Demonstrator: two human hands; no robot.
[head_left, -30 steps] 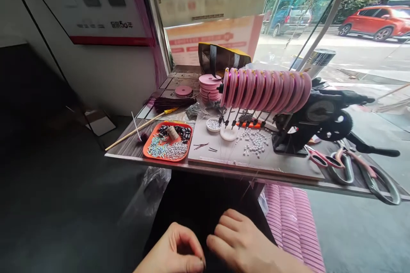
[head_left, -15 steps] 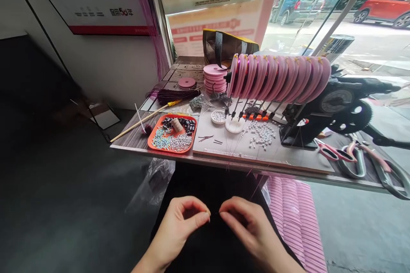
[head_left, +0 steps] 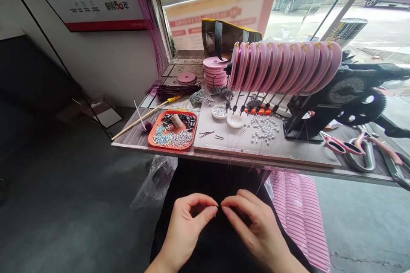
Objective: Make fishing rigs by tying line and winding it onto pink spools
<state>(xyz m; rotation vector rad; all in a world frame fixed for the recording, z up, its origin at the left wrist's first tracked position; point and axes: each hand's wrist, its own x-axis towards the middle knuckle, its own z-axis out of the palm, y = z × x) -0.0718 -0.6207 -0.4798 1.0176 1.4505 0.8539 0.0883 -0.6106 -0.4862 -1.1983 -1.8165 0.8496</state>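
Note:
Both hands are low in the head view, over a black lap below the table edge. My left hand (head_left: 188,224) pinches thumb and forefinger together, fingertips pointing right. My right hand (head_left: 251,226) pinches the same way, fingertips pointing left. The two pinches almost touch, and what they hold is too small to make out. Thin threads run up from the hands towards the table's front edge (head_left: 230,160). Above stands a black winding machine (head_left: 339,102) carrying a row of pink discs (head_left: 282,66).
An orange tray of beads (head_left: 173,134) sits at the table's left, beside a grey mat with loose white beads (head_left: 264,128) and a small bowl (head_left: 219,111). Pink-handled scissors (head_left: 342,145) lie right. A stack of pink discs (head_left: 214,72), a black bag (head_left: 224,36) and pink ribbed material (head_left: 301,213) are nearby.
Both hands have risen in view and their pinched fingertips have come together. The view has tilted down a little, so the table sits higher.

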